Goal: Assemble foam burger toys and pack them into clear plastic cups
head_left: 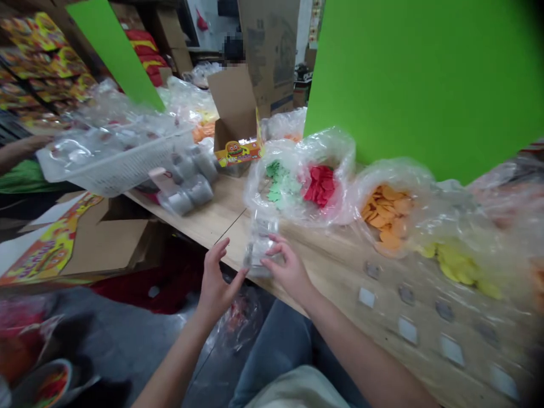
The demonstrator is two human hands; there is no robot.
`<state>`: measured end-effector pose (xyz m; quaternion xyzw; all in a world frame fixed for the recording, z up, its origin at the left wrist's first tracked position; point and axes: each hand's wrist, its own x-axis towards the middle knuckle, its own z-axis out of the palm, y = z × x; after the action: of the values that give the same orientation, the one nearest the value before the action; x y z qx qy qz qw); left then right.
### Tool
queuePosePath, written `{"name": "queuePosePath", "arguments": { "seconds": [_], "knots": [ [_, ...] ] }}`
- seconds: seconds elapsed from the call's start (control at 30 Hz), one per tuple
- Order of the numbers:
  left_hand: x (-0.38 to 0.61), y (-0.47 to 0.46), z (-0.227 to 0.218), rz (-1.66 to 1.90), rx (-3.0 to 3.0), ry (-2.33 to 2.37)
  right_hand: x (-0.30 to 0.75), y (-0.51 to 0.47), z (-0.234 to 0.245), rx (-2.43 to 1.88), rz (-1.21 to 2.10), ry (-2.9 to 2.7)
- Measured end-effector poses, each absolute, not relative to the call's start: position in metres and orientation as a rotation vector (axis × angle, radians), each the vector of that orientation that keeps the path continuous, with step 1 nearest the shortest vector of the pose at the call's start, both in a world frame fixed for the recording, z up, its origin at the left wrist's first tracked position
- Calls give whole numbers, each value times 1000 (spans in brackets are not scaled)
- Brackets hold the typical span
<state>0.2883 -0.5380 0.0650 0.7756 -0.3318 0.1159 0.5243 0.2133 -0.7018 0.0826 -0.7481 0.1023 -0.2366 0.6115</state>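
A stack of clear plastic containers (259, 246) stands at the front edge of the wooden table, between my hands. My left hand (217, 283) is just left of it, thumb and fingers spread with nothing in them; its thumb tip comes close to the lower left side. On the other side, my right hand (288, 269) has its fingers apart, with the fingertips at the container's right side. Whether they touch it I cannot tell. Just behind lie clear bags of green pieces (278, 181) and red pieces (321, 184).
Bags of orange pieces (389, 212) and yellow pieces (459, 263) line the right. Small flat squares (408, 330) lie in rows. A white basket (123, 164) of clear packs, grey cylinders (182, 192) and an open burger-print box (238, 150) stand left. A person's arm (25, 150) reaches the basket.
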Motion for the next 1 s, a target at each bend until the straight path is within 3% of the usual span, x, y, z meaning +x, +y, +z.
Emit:
{"name": "queuePosePath", "arguments": {
  "seconds": [0.13,0.23,0.33,0.47,0.63,0.8,0.9,1.0],
  "knots": [
    [272,-567,89,51,1722,-715,194,-708,87,-1570,-563,286],
    [255,-599,108,-296,1612,-732,172,-713,91,-1686,-651,299],
    [241,-629,114,-415,1409,-559,146,-730,92,-1848,-753,376],
    [224,-659,94,-445,1315,-323,109,-764,68,-2153,-854,579],
    [198,-690,50,-513,1364,-151,76,-777,15,-2687,-573,778],
    [178,-684,28,-761,1373,56,55,-775,5,-2817,-465,747],
    [179,-665,29,-718,1573,-173,50,-785,7,-2790,-513,802],
    [198,-663,33,-374,1918,-843,56,-793,6,-2766,-527,864]
  ]
}}
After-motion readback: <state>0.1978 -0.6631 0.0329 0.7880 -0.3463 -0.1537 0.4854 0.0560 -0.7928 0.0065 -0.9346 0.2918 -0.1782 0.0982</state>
